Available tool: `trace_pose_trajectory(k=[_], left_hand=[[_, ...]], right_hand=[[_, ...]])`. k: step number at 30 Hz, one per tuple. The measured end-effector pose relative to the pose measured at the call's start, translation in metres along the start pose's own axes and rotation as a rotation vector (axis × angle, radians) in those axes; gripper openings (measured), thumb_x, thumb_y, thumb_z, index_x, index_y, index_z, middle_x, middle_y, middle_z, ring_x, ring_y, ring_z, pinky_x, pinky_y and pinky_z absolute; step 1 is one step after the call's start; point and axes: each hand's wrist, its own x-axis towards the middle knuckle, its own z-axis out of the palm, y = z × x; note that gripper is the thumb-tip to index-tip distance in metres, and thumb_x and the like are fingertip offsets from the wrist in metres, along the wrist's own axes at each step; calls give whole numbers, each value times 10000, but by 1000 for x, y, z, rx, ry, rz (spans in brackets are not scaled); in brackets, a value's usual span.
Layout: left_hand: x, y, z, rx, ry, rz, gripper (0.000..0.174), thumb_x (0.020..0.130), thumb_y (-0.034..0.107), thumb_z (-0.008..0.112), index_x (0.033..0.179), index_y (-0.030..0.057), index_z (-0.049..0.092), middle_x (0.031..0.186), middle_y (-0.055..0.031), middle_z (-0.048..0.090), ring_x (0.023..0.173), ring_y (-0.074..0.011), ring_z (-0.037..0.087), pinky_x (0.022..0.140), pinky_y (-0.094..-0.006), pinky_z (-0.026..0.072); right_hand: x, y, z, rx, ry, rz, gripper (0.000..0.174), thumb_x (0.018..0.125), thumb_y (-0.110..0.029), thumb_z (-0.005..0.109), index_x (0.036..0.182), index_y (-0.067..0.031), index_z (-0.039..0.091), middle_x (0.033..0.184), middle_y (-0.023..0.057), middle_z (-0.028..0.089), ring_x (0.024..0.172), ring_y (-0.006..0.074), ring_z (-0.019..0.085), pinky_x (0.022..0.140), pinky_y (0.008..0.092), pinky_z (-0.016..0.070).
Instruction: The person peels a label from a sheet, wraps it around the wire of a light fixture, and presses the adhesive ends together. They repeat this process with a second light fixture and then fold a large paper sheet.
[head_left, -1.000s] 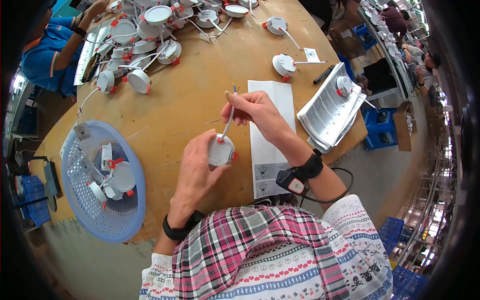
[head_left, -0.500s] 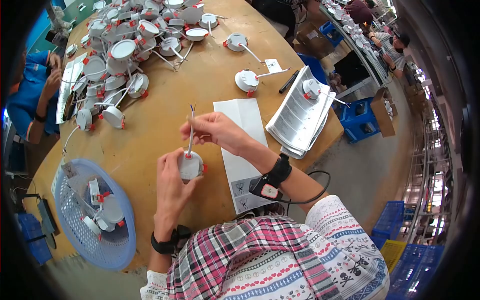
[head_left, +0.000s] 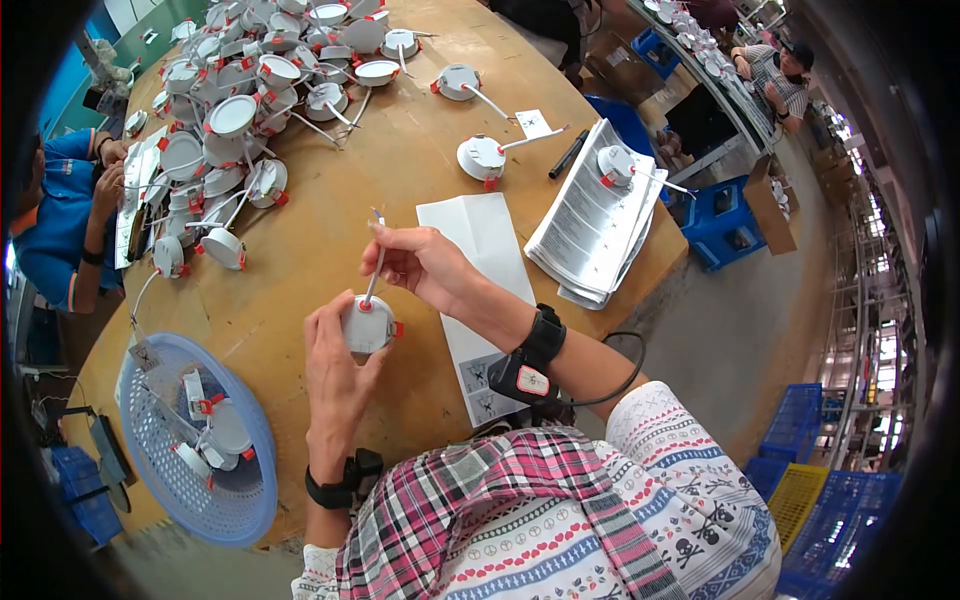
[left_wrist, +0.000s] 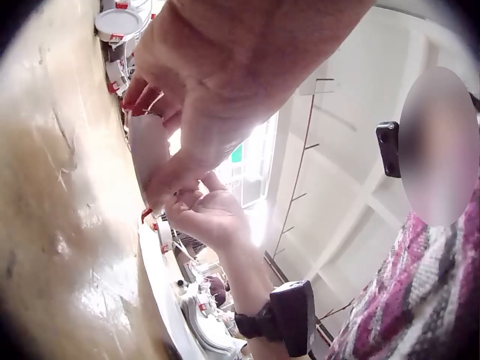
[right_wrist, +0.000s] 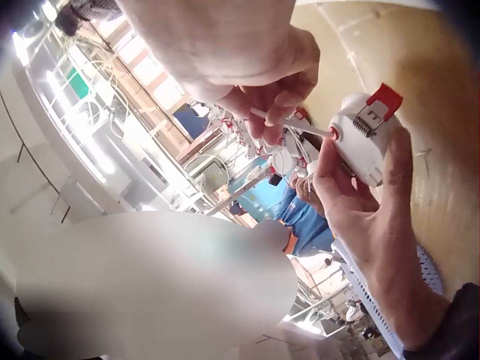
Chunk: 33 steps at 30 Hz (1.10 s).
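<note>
My left hand (head_left: pixel 335 375) grips a round white downlight (head_left: pixel 368 328) by its sides, close over the wooden table. A red-tipped spring clip (right_wrist: pixel 386 101) sticks out from the lamp's side in the right wrist view. From a red grommet on its back rises a white cable (head_left: pixel 375 275), which my right hand (head_left: pixel 432 268) pinches between thumb and fingers near the upper end. Thin bare wires (head_left: pixel 378 215) poke out above those fingers. In the left wrist view, the left hand (left_wrist: pixel 217 82) covers much of the lamp.
A blue basket (head_left: pixel 265 470) with several downlights stands at left. Beyond lies a large pile of downlights (head_left: pixel 232 117). A white paper sheet (head_left: pixel 480 250), a stack of printed sheets (head_left: pixel 575 235) and a black marker (head_left: pixel 568 155) lie at right. Another person (head_left: pixel 70 210) sits at the far left.
The head view has shifted, so table things appear further left. Both hands keep their hold on the downlight and its cable; less of the wire end shows above the right fingers than half a second ago.
</note>
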Motion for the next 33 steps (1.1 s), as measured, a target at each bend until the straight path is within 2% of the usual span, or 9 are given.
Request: trace_pose_trajectory(k=[7, 13, 16, 20, 22, 25, 28, 32, 33], left_hand=[[-7, -2, 5, 25, -46, -45, 603, 634, 79, 748, 1163, -4, 470, 1095, -165, 495, 1084, -311, 468, 910, -362, 413], [-12, -1, 6, 117, 26, 37, 620, 612, 81, 761, 1141, -16, 453, 1074, -168, 519, 1050, -333, 461, 894, -378, 410], [-19, -14, 14, 72, -7, -50, 624, 604, 95, 761, 1142, -8, 462, 1078, -187, 492, 1042, -337, 469, 903, -379, 404], [-24, -16, 14, 96, 2, 7, 589, 631, 114, 744, 1124, -8, 445, 1059, -183, 512, 1057, -342, 456, 905, -387, 403], [-25, -19, 17, 105, 22, 38, 579, 633, 114, 741, 1114, -6, 442, 1059, -180, 514, 1057, -345, 458, 908, -388, 402], [-29, -19, 17, 92, 23, 69, 571, 632, 123, 743, 1102, -1, 444, 1069, -172, 514, 1063, -343, 457, 909, -389, 403], [-31, -17, 12, 79, -115, 62, 658, 626, 161, 764, 1166, -13, 431, 1121, -181, 495, 1097, -338, 444, 940, -381, 395], [-40, -8, 11, -18, -99, 11, 663, 644, 187, 757, 1184, -9, 427, 1137, -174, 496, 1113, -330, 435, 946, -375, 390], [-40, -9, 12, -21, -88, 6, 673, 646, 195, 758, 1198, -1, 427, 1140, -170, 497, 1119, -327, 432, 950, -375, 387]], right_hand=[[4, -1, -11, -112, -51, -152, 263, 917, -272, 540, 819, -47, 636, 772, 45, 637, 630, 56, 490, 584, 185, 404], [6, -3, -19, 58, -127, -185, 248, 911, -269, 554, 863, -40, 637, 798, 54, 645, 626, 64, 511, 576, 176, 427], [11, -11, -30, 80, -165, -262, 226, 916, -247, 545, 887, -42, 635, 828, 59, 645, 661, 74, 541, 598, 180, 446], [0, -18, -27, 103, -54, -306, 227, 926, -243, 532, 979, -35, 606, 907, 85, 636, 727, 82, 568, 619, 187, 458], [-5, -19, -27, -18, 9, -241, 269, 928, -241, 530, 1066, -19, 588, 938, 72, 625, 748, 81, 555, 635, 182, 452], [-4, -7, -31, -242, -234, -86, 315, 927, -242, 532, 1138, -11, 565, 936, 42, 622, 723, 68, 537, 636, 180, 443], [-7, -1, -21, -445, -388, 2, 326, 933, -236, 522, 1155, -1, 560, 930, 27, 622, 710, 58, 524, 630, 170, 434], [6, 4, -28, -300, -550, 47, 282, 945, -229, 500, 998, 17, 628, 842, 46, 633, 706, 78, 530, 642, 214, 433], [3, 2, -24, -284, -524, 54, 283, 946, -231, 499, 956, 14, 639, 816, 60, 634, 698, 84, 522, 640, 237, 422]])
